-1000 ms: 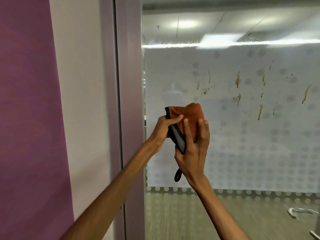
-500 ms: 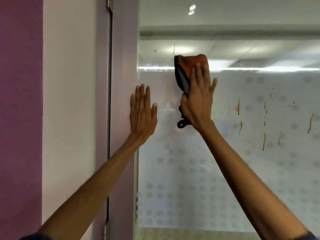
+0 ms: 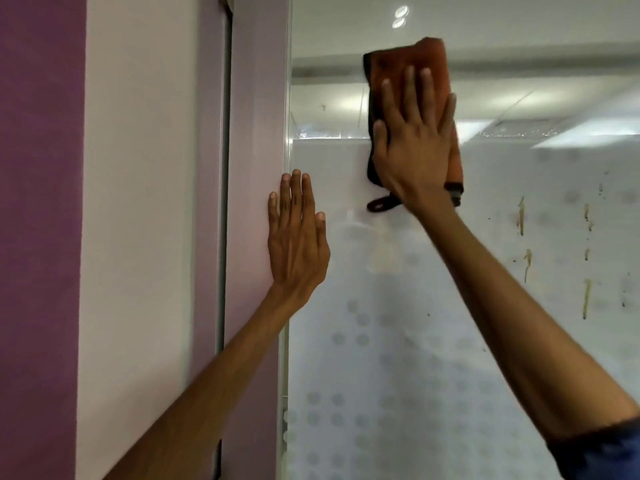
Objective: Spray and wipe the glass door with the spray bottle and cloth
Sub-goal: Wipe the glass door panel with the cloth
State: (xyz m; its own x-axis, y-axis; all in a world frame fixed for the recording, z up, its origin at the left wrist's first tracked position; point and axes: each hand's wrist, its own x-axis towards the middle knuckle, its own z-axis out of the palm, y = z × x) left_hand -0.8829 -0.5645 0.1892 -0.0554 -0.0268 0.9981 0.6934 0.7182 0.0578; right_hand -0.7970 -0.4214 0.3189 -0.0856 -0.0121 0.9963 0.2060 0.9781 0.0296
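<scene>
An orange cloth (image 3: 426, 60) with a dark edge and a hanging loop is pressed flat against the glass door (image 3: 398, 341), high up where the frosted dotted film ends. My right hand (image 3: 414, 143) lies spread over the cloth and holds it to the glass. My left hand (image 3: 298, 240) rests flat with fingers apart on the pale door frame (image 3: 256, 168), at the glass's left edge. Yellow-brown drip stains (image 3: 526, 268) streak the glass to the right of the cloth. No spray bottle is in view.
A purple wall panel (image 3: 38, 237) and a white wall strip (image 3: 138, 237) stand left of the frame. Ceiling lights show through the bare upper glass.
My left hand let go of the cloth and went flat onto the frame. My right hand lifted the cloth from mid-glass up to the top of the frosted film.
</scene>
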